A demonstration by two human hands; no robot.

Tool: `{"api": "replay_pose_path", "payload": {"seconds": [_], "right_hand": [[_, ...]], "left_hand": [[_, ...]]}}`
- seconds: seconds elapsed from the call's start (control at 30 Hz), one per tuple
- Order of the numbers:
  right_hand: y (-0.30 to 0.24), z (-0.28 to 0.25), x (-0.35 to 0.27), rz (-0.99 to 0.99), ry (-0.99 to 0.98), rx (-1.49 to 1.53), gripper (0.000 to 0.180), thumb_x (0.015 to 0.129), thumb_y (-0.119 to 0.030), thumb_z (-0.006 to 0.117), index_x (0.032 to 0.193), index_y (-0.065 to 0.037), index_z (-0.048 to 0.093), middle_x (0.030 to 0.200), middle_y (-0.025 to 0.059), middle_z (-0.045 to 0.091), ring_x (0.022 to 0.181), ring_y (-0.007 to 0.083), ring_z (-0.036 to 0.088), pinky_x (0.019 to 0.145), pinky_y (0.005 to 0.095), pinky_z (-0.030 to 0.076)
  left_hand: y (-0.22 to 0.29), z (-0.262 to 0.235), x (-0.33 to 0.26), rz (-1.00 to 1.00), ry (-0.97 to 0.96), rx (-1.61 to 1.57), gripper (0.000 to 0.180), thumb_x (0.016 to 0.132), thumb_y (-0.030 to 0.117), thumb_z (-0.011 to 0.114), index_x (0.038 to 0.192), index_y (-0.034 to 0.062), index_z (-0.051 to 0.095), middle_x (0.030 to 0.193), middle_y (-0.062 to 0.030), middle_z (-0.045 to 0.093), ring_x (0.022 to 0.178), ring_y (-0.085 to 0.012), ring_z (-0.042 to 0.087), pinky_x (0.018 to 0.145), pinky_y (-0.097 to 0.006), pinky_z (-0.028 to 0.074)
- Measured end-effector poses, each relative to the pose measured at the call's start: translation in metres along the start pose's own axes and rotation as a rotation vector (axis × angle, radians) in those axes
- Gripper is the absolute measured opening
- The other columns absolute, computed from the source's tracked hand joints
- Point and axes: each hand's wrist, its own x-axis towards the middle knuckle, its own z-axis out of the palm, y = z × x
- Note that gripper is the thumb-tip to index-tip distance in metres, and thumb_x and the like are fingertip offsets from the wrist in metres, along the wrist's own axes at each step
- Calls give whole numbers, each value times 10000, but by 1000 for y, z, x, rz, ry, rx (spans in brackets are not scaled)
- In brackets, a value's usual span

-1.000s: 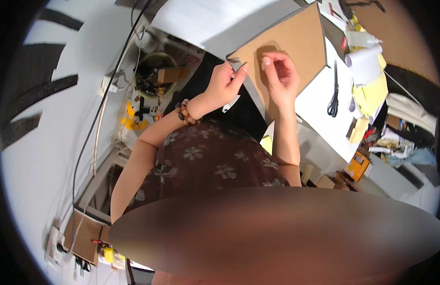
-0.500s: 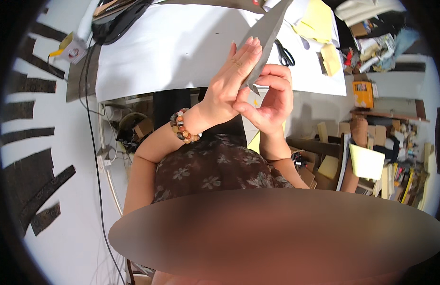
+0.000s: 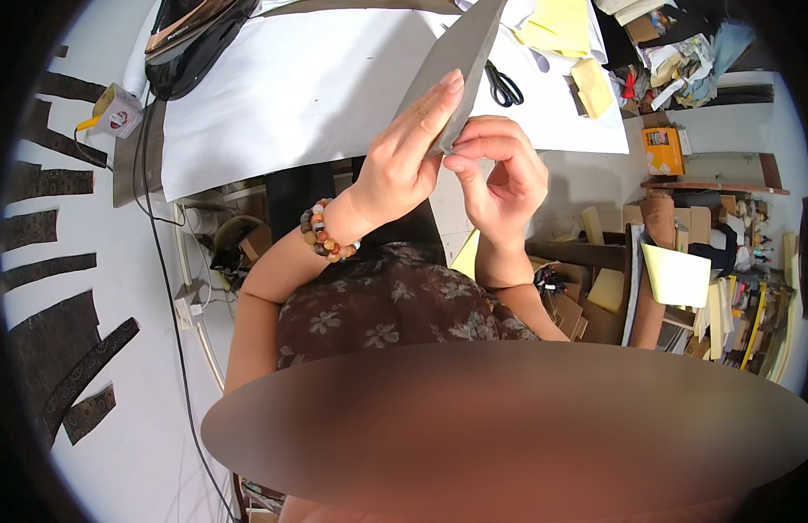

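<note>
A stiff grey sheet [image 3: 460, 61], folded or bent along its length, stands tilted above the table's front edge; I cannot tell whether it is cloth or paper. My left hand [image 3: 404, 157], with a bead bracelet [image 3: 321, 234] on the wrist, supports it with long fingers laid along its lower part. The left thumb is hidden. At the sheet's bottom corner, my right hand [image 3: 508, 179] pinches the edge between thumb and forefinger, its other fingers curled. Black-handled scissors [image 3: 505, 85] lie on the table just beyond the right hand.
White paper [image 3: 247, 113] covers the table. Yellow sheets [image 3: 556, 28] and a small yellow piece [image 3: 593, 87] lie at its right. A black object [image 3: 199, 52] rests at the far left, near a cup-like container [image 3: 120, 113] and a hanging cable [image 3: 164, 253]. Cluttered shelves [image 3: 726, 305] stand right.
The grey sheet has turned to show more of its broad face. My right fingers have closed in on its bottom corner. The whole view has shifted slightly.
</note>
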Motion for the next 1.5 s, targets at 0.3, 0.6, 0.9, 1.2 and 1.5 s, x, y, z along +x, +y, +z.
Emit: {"api": "replay_pose_path", "payload": {"seconds": [0.3, 0.6, 0.9, 1.2, 1.5], "right_hand": [[4, 8, 6, 264, 6, 262, 103, 851, 12, 752, 862, 17, 650, 879, 96, 691, 775, 158, 637, 732, 264, 506], [19, 19, 9, 345, -29, 400, 74, 882, 18, 713, 860, 24, 643, 835, 60, 689, 778, 103, 628, 725, 238, 510], [34, 23, 8, 296, 9, 411, 41, 807, 15, 724, 815, -1, 687, 790, 41, 688, 775, 167, 642, 1009, 387, 469], [41, 27, 8, 283, 21, 401, 30, 818, 1, 717, 818, -1, 688, 790, 54, 691, 775, 182, 638, 1019, 388, 470], [36, 26, 6, 308, -32, 410, 72, 884, -15, 712, 857, -13, 646, 821, 20, 648, 806, 112, 581, 1004, 331, 435]], "left_hand": [[-3, 2, -2, -20, 79, 16, 742, 754, -199, 501, 1480, -51, 453, 1473, -228, 527, 1271, -398, 596, 1021, -397, 528], [-6, -1, -2, -41, 123, 66, 729, 736, -187, 512, 1452, -49, 495, 1448, -218, 560, 1167, -377, 670, 926, -370, 573], [-6, 0, 1, -94, 100, 95, 647, 780, -165, 526, 1417, -53, 533, 1375, -213, 622, 1130, -352, 695, 918, -360, 580], [2, -1, 0, -265, 60, 126, 545, 888, -94, 545, 1429, -27, 537, 1351, -181, 650, 894, -240, 739, 761, -298, 571], [-4, -2, -4, -233, 49, 252, 495, 966, 36, 553, 1458, -5, 513, 1298, -122, 694, 697, -168, 692, 627, -257, 526]]}}
